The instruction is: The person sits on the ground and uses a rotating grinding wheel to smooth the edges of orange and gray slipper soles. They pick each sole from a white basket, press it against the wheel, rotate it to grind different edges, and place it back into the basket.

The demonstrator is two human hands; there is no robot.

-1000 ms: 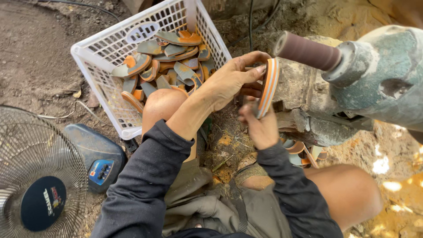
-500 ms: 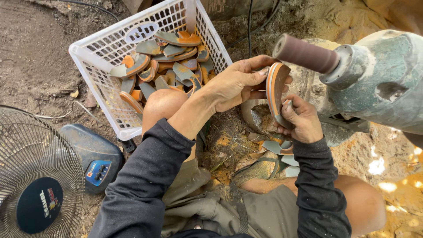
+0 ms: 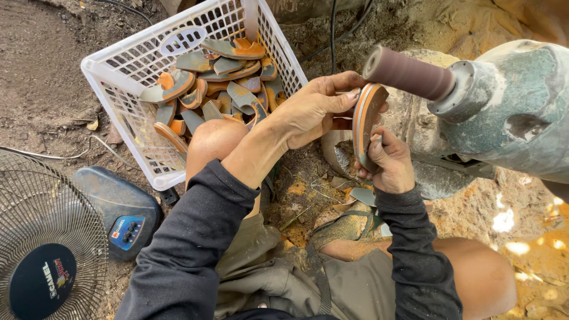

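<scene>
Both hands work one shoe sole [image 3: 365, 121], a curved piece with orange and grey layers, held on edge just under the brown sanding drum [image 3: 409, 73]. The drum sticks out leftward from a worn green motor housing [image 3: 515, 112] at the right.

Left hand [image 3: 311, 112]: fingers and thumb closed in a grip on the sole's upper end, fingertips near the drum.

Right hand [image 3: 391, 163]: grip clamped around the sole's lower end, knuckles toward the camera.

Far left, a white plastic basket [image 3: 118, 101] stands on the dirt ground [image 3: 41, 71], tilted, holding a heap of similar orange-and-grey soles [image 3: 219, 83]. The person's knee [image 3: 214, 142] rests against its near right side.

Near left: a fan [image 3: 44, 255] with wire guard and dark blue base.

A few loose grey pieces [image 3: 363, 195] lie on the ground below the right hand.
</scene>
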